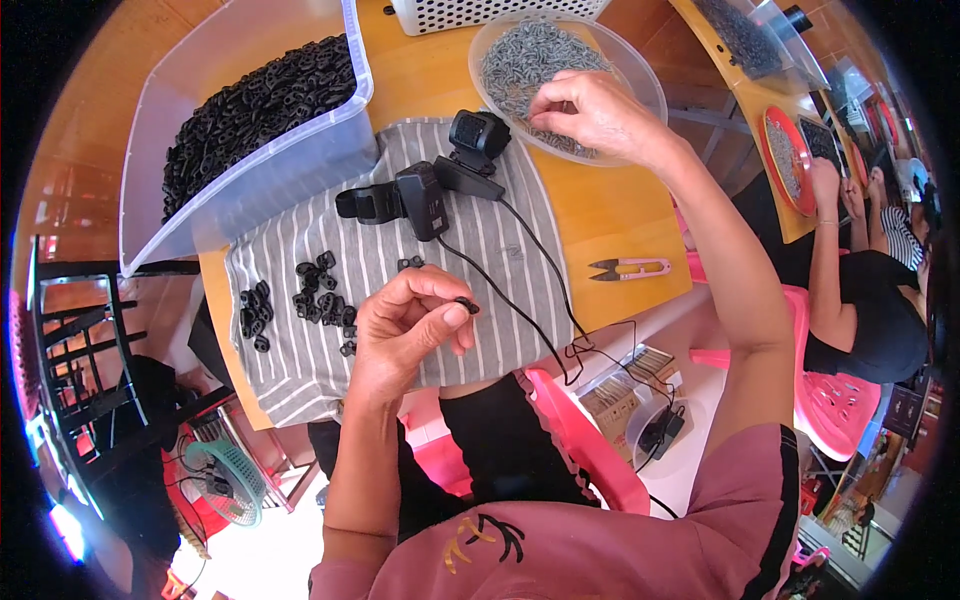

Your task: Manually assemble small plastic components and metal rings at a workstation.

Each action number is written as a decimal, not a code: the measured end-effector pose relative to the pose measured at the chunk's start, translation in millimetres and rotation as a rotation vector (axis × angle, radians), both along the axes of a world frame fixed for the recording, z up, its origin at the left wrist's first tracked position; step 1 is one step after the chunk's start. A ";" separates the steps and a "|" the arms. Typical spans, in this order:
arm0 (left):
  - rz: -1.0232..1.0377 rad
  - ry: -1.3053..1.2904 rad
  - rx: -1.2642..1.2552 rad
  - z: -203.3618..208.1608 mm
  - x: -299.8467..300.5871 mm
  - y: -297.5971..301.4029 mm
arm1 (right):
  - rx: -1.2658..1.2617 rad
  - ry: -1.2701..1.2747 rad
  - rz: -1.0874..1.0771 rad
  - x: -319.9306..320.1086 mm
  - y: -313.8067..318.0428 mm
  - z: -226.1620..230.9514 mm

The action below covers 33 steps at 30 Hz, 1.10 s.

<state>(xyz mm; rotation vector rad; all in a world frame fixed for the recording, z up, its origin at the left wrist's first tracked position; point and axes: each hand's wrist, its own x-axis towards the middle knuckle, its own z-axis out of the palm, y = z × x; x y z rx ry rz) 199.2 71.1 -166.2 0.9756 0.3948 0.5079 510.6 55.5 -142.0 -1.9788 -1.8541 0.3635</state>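
- Writing: the nearer black strapped device (425, 202) carries a small pale label, its print too fine to make out; the striped cloth (515, 300) bears a faint dark mark on its right half.
- The left hand (410, 325) has thumb and forefinger clamped on a small, dark, rounded black part (466, 304), above the near side of the cloth.
- The right hand (590, 115) reaches over the round translucent bowl (655, 100) at the far right of the table (625, 220), thumb and fingers curled close to the grey pieces (530, 60); I cannot tell whether the fingertips grip one.
- The grey pieces are slim, dull and probably metal, heaped loosely.
- At the far left, a clear, straight-walled plastic bin (270, 190) holds a heap of black parts (265, 115) with rounded ends.
- More such parts lie in loose clusters (325, 295) on the left of the cloth, which is soft grey with white stripes and wrinkled.
- A second strapped device (478, 138) sits just beyond the first; both trail thin black cables.
- Right of the cloth lie pink-handled snips (630, 269) with pointed dark blades, on smooth yellowish wood.
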 end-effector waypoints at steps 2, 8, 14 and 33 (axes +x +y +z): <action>0.000 -0.005 -0.002 -0.5 0.7 -0.2 | -0.056 -0.001 0.006 4.0 3.5 -5.9; -0.004 0.004 0.002 0.0 0.2 0.1 | -0.102 -0.081 -0.057 1.6 9.4 -7.9; -0.003 0.013 0.010 -1.2 0.5 -0.4 | -0.082 -0.207 -0.081 -8.8 15.2 -7.7; 0.019 0.047 -0.001 1.1 -0.5 0.5 | 0.094 -0.254 -0.030 1.6 13.6 -2.2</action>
